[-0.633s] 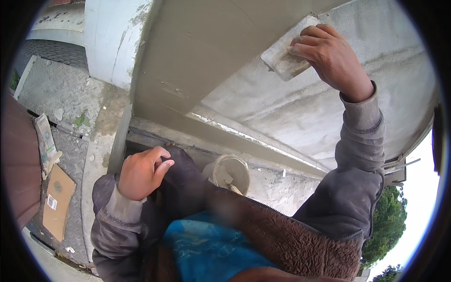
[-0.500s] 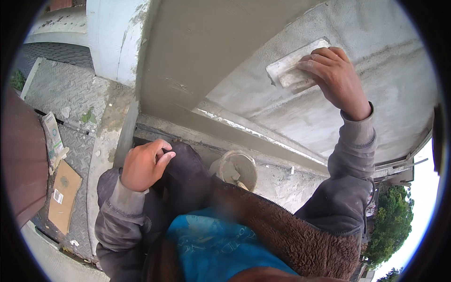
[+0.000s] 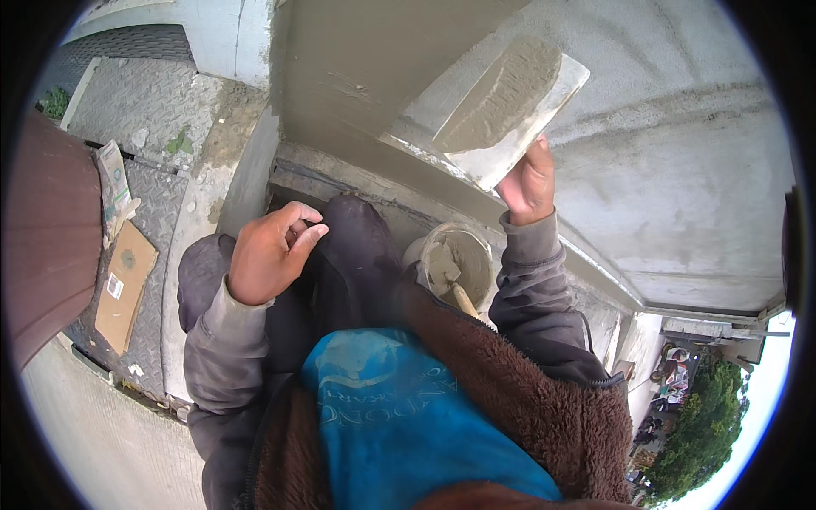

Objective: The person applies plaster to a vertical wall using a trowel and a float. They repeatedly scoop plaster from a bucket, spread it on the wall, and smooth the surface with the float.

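My right hand (image 3: 529,183) grips a flat plastering float (image 3: 544,110) by its hidden back. The float's face is turned up toward me and carries a thick layer of wet grey mortar (image 3: 501,89). Beyond it stands the wall, with smooth wet plaster (image 3: 340,59) on the left and a paler, drier surface (image 3: 671,161) on the right. Over my bent knees, my left hand (image 3: 265,255) is loosely closed, with nothing visible in its fingers. Between my knee and right forearm, a bucket (image 3: 484,263) contains grey mortar and a tool with a wooden handle (image 3: 465,301).
A low ledge (image 3: 340,174) runs along the wall's foot behind the bucket. At left, a cardboard piece (image 3: 127,293) and a crumpled paper bag (image 3: 115,183) lie on metal plates (image 3: 161,217) beside a reddish-brown surface (image 3: 42,238). A pale pillar (image 3: 229,38) adjoins the plaster.
My right hand has drawn the float off the wall, down and toward me, and turned it so its mortar-covered face shows. The left hand keeps its pose. The view has shifted slightly.
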